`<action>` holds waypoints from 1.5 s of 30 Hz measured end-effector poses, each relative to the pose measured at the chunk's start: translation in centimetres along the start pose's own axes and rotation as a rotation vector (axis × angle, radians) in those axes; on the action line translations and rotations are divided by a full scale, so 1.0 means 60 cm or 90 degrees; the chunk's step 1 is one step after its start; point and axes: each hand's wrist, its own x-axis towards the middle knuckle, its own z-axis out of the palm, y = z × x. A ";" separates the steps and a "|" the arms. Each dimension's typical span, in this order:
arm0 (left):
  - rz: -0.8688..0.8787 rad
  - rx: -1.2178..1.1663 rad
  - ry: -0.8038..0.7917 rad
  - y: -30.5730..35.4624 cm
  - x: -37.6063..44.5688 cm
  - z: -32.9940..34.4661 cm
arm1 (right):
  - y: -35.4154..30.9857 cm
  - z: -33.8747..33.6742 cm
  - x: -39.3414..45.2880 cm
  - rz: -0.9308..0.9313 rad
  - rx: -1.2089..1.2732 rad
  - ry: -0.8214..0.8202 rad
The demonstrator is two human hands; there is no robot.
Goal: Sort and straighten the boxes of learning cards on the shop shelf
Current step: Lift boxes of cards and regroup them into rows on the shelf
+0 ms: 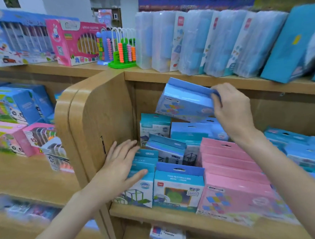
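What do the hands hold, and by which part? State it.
Right hand grips the lifted blue box at its top flap. Left hand rests flat on teal boxes, gripping nothing.

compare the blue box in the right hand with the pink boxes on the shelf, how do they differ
The blue box is lifted off the shelf and tilted, pinched at its top flap by the right hand; the pink boxes rest in a row on the shelf, none of them held. One is blue, the others pink. It is a single box, they are a stack of many. Both show a similar pattern of coloured squares on the front.

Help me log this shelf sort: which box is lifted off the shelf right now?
The light blue box gripped by the right hand, tilted above the rows; the others sit shelved.
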 end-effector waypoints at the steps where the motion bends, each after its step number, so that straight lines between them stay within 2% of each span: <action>1: 0.011 -0.005 0.020 -0.001 -0.001 0.000 | 0.008 -0.022 -0.008 0.013 -0.014 0.027; 4: 0.031 -0.030 0.092 0.008 0.005 -0.001 | 0.034 -0.102 -0.030 0.066 -0.044 0.089; 7: 0.068 -0.059 0.141 0.046 0.029 0.000 | 0.059 -0.186 -0.058 0.120 -0.052 0.093; 11: 0.146 -0.097 0.145 0.117 0.060 0.015 | 0.101 -0.290 -0.102 0.199 -0.055 0.085; 15: 0.213 -0.125 0.142 0.178 0.083 0.034 | 0.143 -0.382 -0.149 0.252 -0.003 0.014; 19: 0.249 -0.119 0.142 0.226 0.097 0.050 | 0.187 -0.429 -0.202 0.235 -0.059 -0.162; 23: 0.222 -0.108 0.146 0.271 0.112 0.067 | 0.216 -0.388 -0.253 0.223 -0.055 -0.387; 24: 0.200 -0.108 0.144 0.281 0.117 0.071 | 0.218 -0.367 -0.268 0.204 -0.049 -0.412; 26: 0.159 -0.103 0.134 0.299 0.124 0.079 | 0.230 -0.323 -0.297 0.153 -0.031 -0.411; 29: 0.114 -0.080 0.123 0.319 0.129 0.091 | 0.243 -0.273 -0.324 0.154 -0.009 -0.417; 32: 0.066 -0.070 0.116 0.330 0.124 0.096 | 0.252 -0.252 -0.335 0.057 -0.052 -0.335; 35: 0.051 -0.062 0.110 0.336 0.116 0.098 | 0.265 -0.257 -0.332 0.057 -0.031 -0.326; 39: 0.059 -0.036 0.124 0.350 0.108 0.091 | 0.275 -0.261 -0.333 0.060 0.045 -0.332; 42: 0.110 -0.053 0.130 0.375 0.102 0.083 | 0.280 -0.263 -0.319 0.084 0.154 -0.329; 45: 0.163 -0.073 0.095 0.397 0.112 0.086 | 0.299 -0.249 -0.268 0.139 0.180 -0.302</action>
